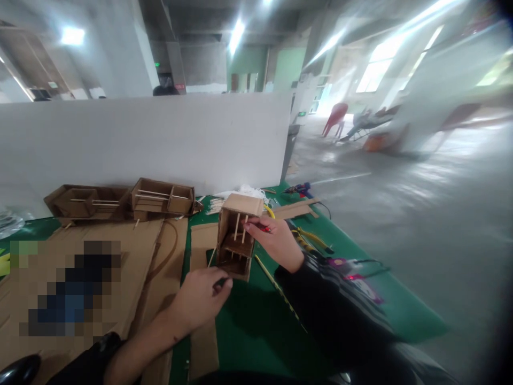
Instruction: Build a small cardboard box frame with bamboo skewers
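A small cardboard box (240, 204) with an inner divider stands on the green table, its open side towards me. Thin wooden sticks (236, 227) cross its upper compartment, and more show in the lower one. My right hand (276, 238) reaches in from the right, thumb and finger pinched on one wooden stick (245, 230). Close to the box's lower left corner is my left hand (202, 297), its fingers curled together; whatever they hold, if anything, is hidden. Another stick (212, 258) slants out beside the box's left side.
Two divided cardboard boxes (162, 198) stand by the white partition (160, 141). Cardboard sheets (136, 256) cover the left. A tape measure strip (276, 286), pliers (315, 239) and a glue gun (298, 189) lie on the right of the green table (256, 337). White sticks (215, 206) lie behind.
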`<state>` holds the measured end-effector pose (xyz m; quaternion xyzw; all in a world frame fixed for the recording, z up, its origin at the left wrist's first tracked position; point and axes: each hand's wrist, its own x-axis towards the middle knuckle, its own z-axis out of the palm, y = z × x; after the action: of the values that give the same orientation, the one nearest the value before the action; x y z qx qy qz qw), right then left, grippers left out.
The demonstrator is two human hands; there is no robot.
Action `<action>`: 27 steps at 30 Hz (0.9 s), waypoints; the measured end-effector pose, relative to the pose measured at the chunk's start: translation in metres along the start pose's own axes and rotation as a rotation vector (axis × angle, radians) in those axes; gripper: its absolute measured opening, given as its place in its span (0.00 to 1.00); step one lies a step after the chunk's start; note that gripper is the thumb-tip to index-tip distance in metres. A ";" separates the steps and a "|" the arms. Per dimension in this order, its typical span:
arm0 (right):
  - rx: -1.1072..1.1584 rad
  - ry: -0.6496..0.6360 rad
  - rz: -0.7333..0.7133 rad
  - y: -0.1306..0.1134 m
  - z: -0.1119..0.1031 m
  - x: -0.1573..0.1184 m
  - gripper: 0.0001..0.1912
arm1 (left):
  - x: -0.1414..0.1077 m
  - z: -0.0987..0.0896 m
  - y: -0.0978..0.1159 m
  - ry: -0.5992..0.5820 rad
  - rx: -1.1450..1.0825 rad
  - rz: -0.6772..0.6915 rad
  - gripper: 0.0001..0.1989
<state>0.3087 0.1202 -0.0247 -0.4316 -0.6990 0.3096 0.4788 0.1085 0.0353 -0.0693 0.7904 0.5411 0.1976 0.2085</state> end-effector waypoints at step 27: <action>0.087 -0.022 -0.048 0.009 0.000 -0.002 0.10 | 0.053 -0.039 0.030 0.611 0.900 0.654 0.26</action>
<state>0.3116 0.1225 -0.0326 -0.3898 -0.7003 0.3331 0.4966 0.1282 0.0793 -0.0158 0.8330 0.3370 0.2210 -0.3791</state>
